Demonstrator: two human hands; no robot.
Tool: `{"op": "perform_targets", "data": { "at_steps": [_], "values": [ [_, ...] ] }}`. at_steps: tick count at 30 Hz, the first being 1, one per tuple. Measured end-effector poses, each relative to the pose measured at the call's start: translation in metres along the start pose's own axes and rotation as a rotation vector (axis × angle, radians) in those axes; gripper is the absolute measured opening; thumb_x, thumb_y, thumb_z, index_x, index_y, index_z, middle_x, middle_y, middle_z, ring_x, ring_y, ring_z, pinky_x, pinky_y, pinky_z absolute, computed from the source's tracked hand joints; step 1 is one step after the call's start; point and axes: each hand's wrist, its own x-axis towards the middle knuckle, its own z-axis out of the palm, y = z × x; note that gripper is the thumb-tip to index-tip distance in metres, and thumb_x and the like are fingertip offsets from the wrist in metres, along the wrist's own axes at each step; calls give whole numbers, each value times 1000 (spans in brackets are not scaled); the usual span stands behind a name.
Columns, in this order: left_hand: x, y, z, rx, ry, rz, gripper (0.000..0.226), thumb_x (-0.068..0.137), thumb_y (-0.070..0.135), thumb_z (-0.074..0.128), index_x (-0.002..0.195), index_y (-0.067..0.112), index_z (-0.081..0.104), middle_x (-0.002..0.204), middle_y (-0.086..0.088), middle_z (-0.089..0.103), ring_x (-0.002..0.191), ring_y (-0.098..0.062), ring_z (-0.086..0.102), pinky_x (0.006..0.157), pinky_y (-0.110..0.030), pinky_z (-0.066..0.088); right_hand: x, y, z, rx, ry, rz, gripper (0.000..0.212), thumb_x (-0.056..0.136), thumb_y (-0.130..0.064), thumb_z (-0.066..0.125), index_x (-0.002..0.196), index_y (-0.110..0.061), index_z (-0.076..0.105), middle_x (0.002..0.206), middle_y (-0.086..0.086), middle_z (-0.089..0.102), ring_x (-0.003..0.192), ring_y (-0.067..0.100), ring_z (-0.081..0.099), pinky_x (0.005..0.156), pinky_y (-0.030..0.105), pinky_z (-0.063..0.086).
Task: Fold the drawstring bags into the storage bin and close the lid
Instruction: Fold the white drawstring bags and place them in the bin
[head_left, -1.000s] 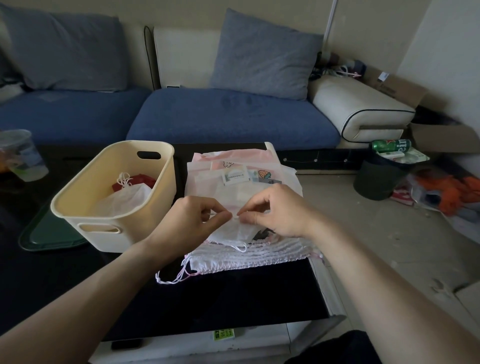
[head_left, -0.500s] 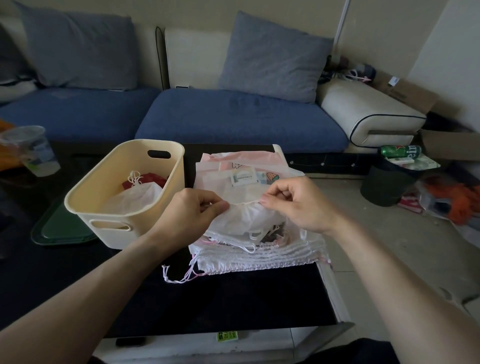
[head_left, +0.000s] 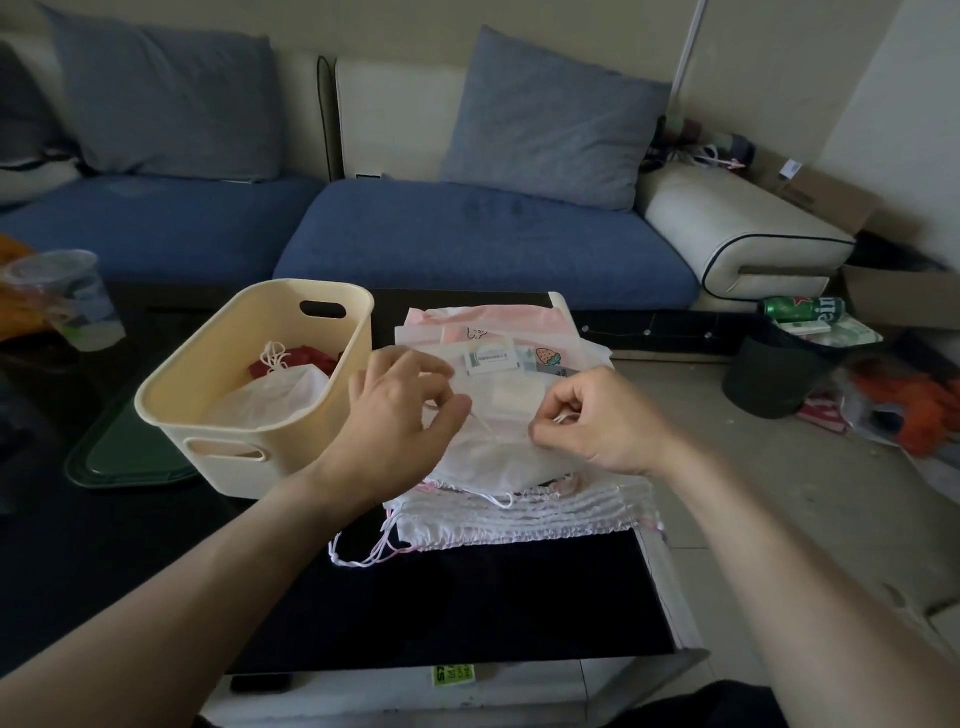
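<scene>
Since half a second ago, both hands have been drawn slightly apart and lowered, and the white drawstring bag (head_left: 488, 457) that was lifted between them has been laid flatter on the pile of bags (head_left: 524, 514). A thin cord is now seen stretched between the two hands.

The left hand (head_left: 400, 415) is held with thumb and forefinger closed in a pinch on the bag's near left part, the other fingers loosely curled above it. The right hand (head_left: 597, 421) is curled tightly, with the cord and the bag's edge pinched at its fingertips.

The white bag is lying on top of the pile, at the right side of the dark table (head_left: 467, 597), just beside the cream storage bin (head_left: 249, 415). A folded white bag (head_left: 275, 395) and something red are seen inside the bin. A dark green lid (head_left: 124, 457) is partly hidden beneath and behind the bin.

The exact point of each pinch is covered by the fingers. The pile's lower bags are largely hidden by the hands and the top bag.
</scene>
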Motion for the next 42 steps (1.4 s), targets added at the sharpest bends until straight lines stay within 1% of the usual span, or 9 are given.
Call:
{"op": "perform_targets", "data": {
  "at_steps": [4, 6, 12, 17, 21, 26, 31, 36, 42],
  "values": [
    [4, 14, 4, -818, -137, -316, 41, 99, 22, 54, 76, -11, 61, 84, -3, 75, 81, -9, 61, 84, -29, 42, 1, -8, 7, 21, -93, 2, 25, 82, -18, 73, 60, -28, 68, 49, -22, 58, 47, -3, 52, 49, 9, 36],
    [3, 20, 9, -956, -174, -371, 39, 101, 21, 51, 68, 0, 54, 78, -18, 70, 75, -23, 57, 84, -36, 46, 0, -12, 11, 25, -132, -13, 25, 83, -16, 72, 61, -26, 68, 46, -21, 55, 44, -2, 50, 47, 9, 34],
    [-2, 23, 16, -762, -256, -344, 36, 107, 19, 36, 76, 11, 52, 65, 0, 51, 55, -8, 39, 53, -19, 33, -2, -19, 15, 84, -176, -27, 25, 87, -24, 74, 64, -16, 66, 50, -13, 52, 48, 3, 45, 50, 22, 36],
    [-2, 16, 12, -680, -421, -228, 22, 102, 9, 50, 86, 11, 65, 64, 5, 56, 55, -8, 38, 54, -20, 30, -5, -21, 8, 269, -220, -67, 12, 80, -20, 69, 67, -21, 68, 56, -6, 56, 59, 11, 47, 60, 29, 38],
    [-3, 11, 9, -707, -527, -181, 18, 97, 5, 55, 89, 7, 72, 66, 1, 58, 63, -20, 37, 57, -25, 30, -5, -16, 10, 272, -174, -109, 10, 85, -22, 74, 79, -13, 73, 76, 23, 69, 63, 24, 52, 60, 36, 38],
    [1, 12, 9, -800, -536, -221, 35, 72, 15, 52, 87, -12, 68, 70, -3, 64, 62, -19, 38, 54, -30, 28, 2, -10, 17, 287, -38, -101, 23, 80, -38, 82, 79, -19, 70, 54, -11, 56, 53, 9, 43, 55, 30, 38],
    [1, 9, 10, -777, -439, -254, 29, 89, 26, 50, 69, 17, 68, 62, 1, 48, 59, -13, 37, 56, -30, 25, 6, -6, 10, 321, -29, -83, 17, 79, -23, 77, 86, -22, 61, 66, -7, 56, 62, 8, 49, 62, 26, 40],
    [3, 12, 11, -848, -386, -301, 32, 94, 20, 50, 66, 13, 66, 64, -5, 46, 65, -21, 36, 62, -34, 24, 3, -9, 13, 239, -123, -158, 12, 79, -15, 76, 73, -25, 73, 71, -13, 66, 64, 0, 51, 61, 15, 40],
    [2, 15, 13, -751, -391, -260, 30, 98, 9, 44, 71, 6, 57, 61, -2, 42, 50, -5, 37, 47, -16, 30, 4, -9, 22, 118, 34, -198, 25, 73, -11, 84, 71, -31, 69, 80, -11, 62, 68, 2, 54, 63, 19, 43]
  ]
}}
